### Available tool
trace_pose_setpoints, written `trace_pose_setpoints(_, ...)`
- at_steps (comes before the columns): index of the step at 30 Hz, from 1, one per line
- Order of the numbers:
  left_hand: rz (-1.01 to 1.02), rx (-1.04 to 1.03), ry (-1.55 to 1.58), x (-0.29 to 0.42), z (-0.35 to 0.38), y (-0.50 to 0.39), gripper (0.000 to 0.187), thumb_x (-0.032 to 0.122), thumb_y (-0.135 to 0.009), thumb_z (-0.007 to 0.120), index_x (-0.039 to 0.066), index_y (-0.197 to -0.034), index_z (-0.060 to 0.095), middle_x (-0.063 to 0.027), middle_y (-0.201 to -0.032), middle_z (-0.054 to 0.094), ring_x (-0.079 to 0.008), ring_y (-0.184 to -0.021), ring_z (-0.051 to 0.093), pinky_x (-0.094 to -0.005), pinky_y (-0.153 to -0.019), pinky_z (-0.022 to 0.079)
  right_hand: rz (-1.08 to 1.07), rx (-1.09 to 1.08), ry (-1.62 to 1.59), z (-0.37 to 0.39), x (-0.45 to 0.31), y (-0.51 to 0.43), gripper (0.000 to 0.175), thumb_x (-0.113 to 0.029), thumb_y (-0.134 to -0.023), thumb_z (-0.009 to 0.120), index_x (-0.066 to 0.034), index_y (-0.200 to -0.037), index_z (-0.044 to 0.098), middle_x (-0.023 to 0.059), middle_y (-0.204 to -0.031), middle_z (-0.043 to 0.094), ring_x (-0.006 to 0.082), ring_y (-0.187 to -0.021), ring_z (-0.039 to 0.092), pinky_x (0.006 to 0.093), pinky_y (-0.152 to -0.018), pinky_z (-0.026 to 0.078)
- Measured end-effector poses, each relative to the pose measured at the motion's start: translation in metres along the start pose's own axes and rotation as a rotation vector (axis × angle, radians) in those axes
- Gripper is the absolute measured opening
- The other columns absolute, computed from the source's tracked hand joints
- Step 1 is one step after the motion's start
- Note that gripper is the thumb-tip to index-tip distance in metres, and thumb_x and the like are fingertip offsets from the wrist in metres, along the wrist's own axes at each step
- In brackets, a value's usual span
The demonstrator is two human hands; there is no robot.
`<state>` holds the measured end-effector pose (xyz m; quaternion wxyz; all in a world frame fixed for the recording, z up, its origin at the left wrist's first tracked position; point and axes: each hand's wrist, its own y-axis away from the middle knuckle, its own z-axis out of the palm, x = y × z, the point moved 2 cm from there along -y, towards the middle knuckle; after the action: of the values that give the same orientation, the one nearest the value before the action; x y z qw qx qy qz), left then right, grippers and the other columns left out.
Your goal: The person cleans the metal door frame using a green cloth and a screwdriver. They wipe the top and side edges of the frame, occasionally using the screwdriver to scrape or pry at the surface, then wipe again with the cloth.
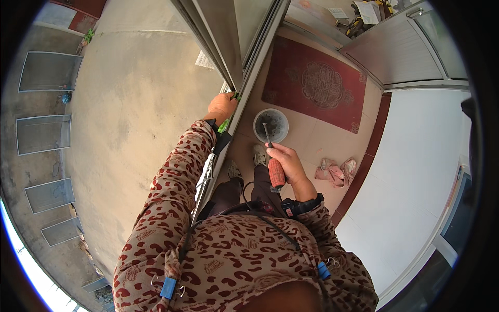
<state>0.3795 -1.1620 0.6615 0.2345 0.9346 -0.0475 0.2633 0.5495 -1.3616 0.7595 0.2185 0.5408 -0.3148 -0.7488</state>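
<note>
My left hand [223, 105] reaches down to the metal track of a window frame [249, 74], its fingers closed around a bit of green material [236, 96] against the frame. More bright green stuff [223, 125] shows just below that wrist. In my right hand [286, 162] is a screwdriver with a red handle [276, 173], its metal shaft pointing away from me over a round bucket [277, 132]. The bucket holds dark, dirty water or residue; which of the two I cannot tell. A sliding window panel [222, 35] stands above my left hand.
A red patterned mat [319, 82] lies on the tiled floor beyond the bucket. Pink cloths [336, 172] lie at the right, near the white wall [405, 156]. Beyond the frame is a concrete yard [128, 117] with several mesh screens [43, 134] along its wall. A door [393, 50] stands at upper right.
</note>
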Motion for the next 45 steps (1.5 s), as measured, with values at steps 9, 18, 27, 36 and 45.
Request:
trace_pose_setpoints(9, -0.076, 0.041, 0.336, -0.034, 0.011, -0.027, 0.032, 0.030, -0.081, 0.050, 0.004, -0.089, 0.066, -0.0182, -0.092, 0.064, -0.0362, -0.090, 0.060, -0.0403, -0.078, 0.048, -0.093, -0.017, 0.034, 0.005, -0.003, 0.001, 0.038, -0.024, -0.082, 0.062, 0.0039, -0.108, 0.060, -0.0003, -0.088, 0.058, 0.0069, -0.080, 0.050, 0.0219, -0.072, 0.041)
trace_pose_setpoints(18, -0.484, 0.068, 0.182, -0.034, -0.005, -0.024, 0.038, 0.033, -0.077, 0.059, -0.002, -0.089, 0.067, -0.0226, -0.095, 0.063, -0.0367, -0.094, 0.060, -0.0420, -0.081, 0.048, -0.119, -0.045, 0.055, 0.012, -0.008, 0.002, 0.037, -0.023, -0.083, 0.062, 0.0037, -0.107, 0.059, -0.0022, -0.085, 0.056, 0.0056, -0.076, 0.048, 0.0214, -0.069, 0.040)
trace_pose_setpoints(27, -0.421, 0.197, -0.005, -0.009, -0.022, -0.017, 0.029, 0.027, -0.080, 0.059, 0.003, -0.095, 0.063, -0.0206, -0.097, 0.064, -0.0369, -0.096, 0.060, -0.0417, -0.081, 0.049, -0.031, -0.044, 0.075, 0.016, -0.008, 0.004, 0.042, -0.021, -0.083, 0.062, 0.0035, -0.116, 0.056, 0.0004, -0.091, 0.058, 0.0066, -0.078, 0.051, 0.0213, -0.070, 0.042)
trace_pose_setpoints(36, -0.028, 0.456, 0.165, -0.008, 0.011, 0.036, 0.040, 0.041, -0.079, 0.062, 0.014, -0.108, 0.063, -0.0166, -0.100, 0.053, -0.0341, -0.097, 0.048, -0.0400, -0.084, 0.042, -0.031, -0.047, 0.096, 0.014, -0.015, 0.007, 0.042, -0.021, -0.083, 0.062, 0.0030, -0.117, 0.056, 0.0014, -0.092, 0.059, 0.0071, -0.077, 0.052, 0.0219, -0.069, 0.043)
trace_pose_setpoints(45, -0.253, 0.315, 0.498, -0.021, 0.012, -0.001, 0.023, 0.028, -0.075, 0.065, 0.010, -0.090, 0.067, -0.0174, -0.090, 0.064, -0.0364, -0.088, 0.059, -0.0396, -0.079, 0.046, -0.014, -0.048, 0.100, 0.014, -0.010, 0.003, 0.042, -0.021, -0.083, 0.061, 0.0033, -0.117, 0.055, 0.0015, -0.094, 0.058, 0.0077, -0.079, 0.052, 0.0210, -0.071, 0.042)
